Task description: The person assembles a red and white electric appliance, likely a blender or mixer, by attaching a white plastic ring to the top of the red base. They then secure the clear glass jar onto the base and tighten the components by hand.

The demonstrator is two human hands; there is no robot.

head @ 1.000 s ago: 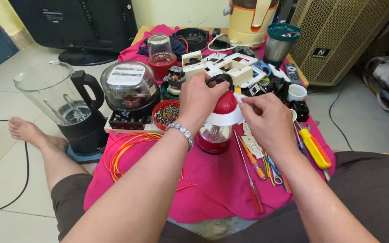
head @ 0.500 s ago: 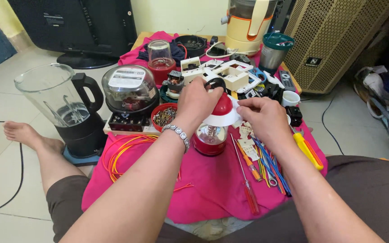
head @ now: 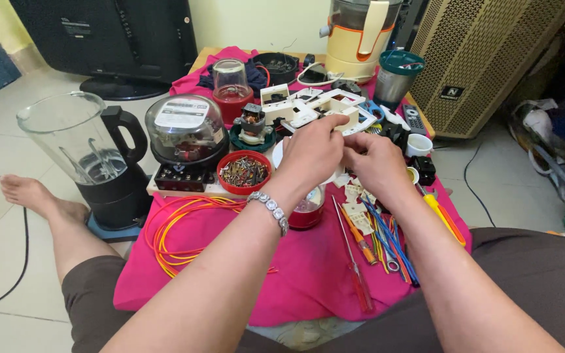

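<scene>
A small red grinder (head: 307,213) with a clear lower part stands on the pink cloth (head: 308,281) in the middle. My left hand (head: 314,149), a beaded bracelet on its wrist, is closed over the grinder's top and hides it. My right hand (head: 379,163) comes in from the right, and its curled fingertips meet the left fingers over that same top. What sits between the fingertips is hidden.
A blender jar on a black base (head: 96,160) stands left, beside a glass-domed meter (head: 184,134) and a red bowl of screws (head: 244,171). Orange wire coil (head: 178,229) lies front left, screwdrivers (head: 356,261) front right. White plastic parts (head: 315,104), a juicer (head: 359,36) and a teal-lidded cup (head: 397,78) crowd the back.
My right hand has moved left and up to join the left hand over the grinder's top. The camera has tilted down, and the grinder's white upper part is now covered.
</scene>
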